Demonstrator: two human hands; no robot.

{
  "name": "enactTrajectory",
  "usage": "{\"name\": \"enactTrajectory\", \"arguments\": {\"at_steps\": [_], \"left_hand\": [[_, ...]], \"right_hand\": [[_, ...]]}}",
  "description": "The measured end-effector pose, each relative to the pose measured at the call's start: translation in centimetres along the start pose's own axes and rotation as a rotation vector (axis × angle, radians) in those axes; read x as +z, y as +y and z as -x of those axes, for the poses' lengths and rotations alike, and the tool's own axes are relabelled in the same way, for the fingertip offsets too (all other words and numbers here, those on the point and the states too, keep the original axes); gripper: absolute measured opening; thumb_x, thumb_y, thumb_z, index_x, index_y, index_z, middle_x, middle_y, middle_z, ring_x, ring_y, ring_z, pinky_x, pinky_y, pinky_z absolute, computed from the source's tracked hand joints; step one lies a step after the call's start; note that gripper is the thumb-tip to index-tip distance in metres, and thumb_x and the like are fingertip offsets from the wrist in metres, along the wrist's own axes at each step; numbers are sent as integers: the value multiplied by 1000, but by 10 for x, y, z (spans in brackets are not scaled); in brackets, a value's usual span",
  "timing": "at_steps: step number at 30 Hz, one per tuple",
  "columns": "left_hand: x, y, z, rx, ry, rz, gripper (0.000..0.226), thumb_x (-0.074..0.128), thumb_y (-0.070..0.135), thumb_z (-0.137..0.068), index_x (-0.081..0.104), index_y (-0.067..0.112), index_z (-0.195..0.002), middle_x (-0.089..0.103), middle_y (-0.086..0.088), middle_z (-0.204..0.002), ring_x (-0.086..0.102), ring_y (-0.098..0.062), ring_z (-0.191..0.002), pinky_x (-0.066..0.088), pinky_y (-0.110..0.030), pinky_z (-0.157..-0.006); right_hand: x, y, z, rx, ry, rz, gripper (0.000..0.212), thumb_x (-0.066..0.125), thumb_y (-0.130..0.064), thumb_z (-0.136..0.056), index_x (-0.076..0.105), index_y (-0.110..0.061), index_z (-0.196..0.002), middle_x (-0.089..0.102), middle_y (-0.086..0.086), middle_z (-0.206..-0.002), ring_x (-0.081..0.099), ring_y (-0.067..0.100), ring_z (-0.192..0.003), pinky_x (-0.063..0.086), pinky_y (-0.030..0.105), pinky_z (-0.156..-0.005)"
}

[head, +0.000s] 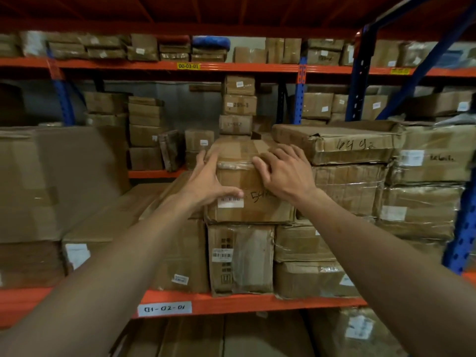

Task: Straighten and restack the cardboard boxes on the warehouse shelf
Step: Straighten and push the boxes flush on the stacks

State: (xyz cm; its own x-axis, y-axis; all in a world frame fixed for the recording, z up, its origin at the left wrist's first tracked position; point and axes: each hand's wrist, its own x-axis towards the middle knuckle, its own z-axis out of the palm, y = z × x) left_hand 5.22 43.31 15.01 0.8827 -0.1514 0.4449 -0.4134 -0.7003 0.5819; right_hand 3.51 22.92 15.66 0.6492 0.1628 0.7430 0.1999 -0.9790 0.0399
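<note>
The left hand (206, 180) is spread wide and pressed on the left front corner of the top box (247, 181). Its fingers reach up over the top edge, and its thumb lies flat across the front, just above a white sticker (230, 202). The hand is flat against the box, not closed around it. The left arm comes up from the bottom left, stretched out long and nearly straight.

The right hand (284, 171) lies palm down on the top right of the same box. Its fingers are spread and point to the left, bent a little over the front edge. It is resting on the box, not gripping it. The right arm comes in from the bottom right, also stretched out.

The top box sits in the middle of the shelf (231, 301), on top of a taller box (240, 258) that stands on the orange shelf beam. The top box sticks out a bit past the one under it (its front hangs over the edge). Black writing shows on its front, partly hidden by the right wrist.

Right beside it, on the right, is a stack of boxes (347, 197) wrapped in shiny tape. A big box (51, 181) stands on the left, well apart.
</note>
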Motion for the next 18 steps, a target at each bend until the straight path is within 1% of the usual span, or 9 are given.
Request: {"name": "enactTrajectory", "arguments": {"at_steps": [1,2,4,6,9,13,15,18], "left_hand": [[2,-1,1,5,19,-14,129,92,54,-56,13,38,-157,7,-3,-163,24,-33,-146,35,-52,-111],[4,-3,0,1,40,-16,126,93,53,-56,18,34,-156,14,-3,-160,29,-31,-143,38,-50,-110],[6,-2,-4,1,59,-25,122,93,51,-57,22,30,-154,19,-5,-157,33,-30,-140,39,-50,-112],[10,-1,-9,3,70,-27,116,93,48,-59,25,28,-151,20,-6,-155,35,-30,-140,39,-50,-113],[16,-1,-16,12,77,-29,107,93,45,-62,28,29,-146,20,-6,-153,36,-31,-139,39,-48,-113],[19,-6,-23,26,67,-24,108,93,45,-61,28,29,-145,19,-5,-153,36,-29,-139,39,-47,-114],[19,-8,-25,24,61,-17,108,93,45,-61,28,29,-145,18,-5,-153,36,-29,-139,39,-48,-114],[20,-7,-24,14,26,-8,110,94,46,-61,26,31,-146,15,-3,-154,34,-31,-140,38,-50,-114]], "right_hand": [[7,6,0,40,-1,2,65,20,-62,-101,70,-25,-117,70,5,-120,57,25,-120,37,45,-106],[13,11,2,58,31,11,68,17,-64,-100,70,-23,-114,71,6,-115,60,27,-113,40,44,-101],[22,18,1,51,109,20,66,21,-62,-101,71,-20,-106,73,7,-105,64,28,-100,44,41,-89],[31,23,-4,48,151,2,61,25,-58,-101,72,-19,-100,73,6,-100,65,27,-94,47,40,-84],[41,26,-9,92,178,-36,55,29,-53,-102,73,-20,-99,73,5,-98,66,28,-93,49,39,-82],[51,29,-11,87,237,-28,50,32,-49,-103,74,-21,-100,72,4,-99,66,28,-92,47,38,-81],[51,30,-13,85,220,-26,50,32,-48,-103,73,-21,-101,72,5,-99,66,28,-93,47,39,-83],[52,29,-11,98,185,-12,51,28,-50,-103,71,-23,-105,71,4,-105,64,27,-99,46,40,-88]]}}
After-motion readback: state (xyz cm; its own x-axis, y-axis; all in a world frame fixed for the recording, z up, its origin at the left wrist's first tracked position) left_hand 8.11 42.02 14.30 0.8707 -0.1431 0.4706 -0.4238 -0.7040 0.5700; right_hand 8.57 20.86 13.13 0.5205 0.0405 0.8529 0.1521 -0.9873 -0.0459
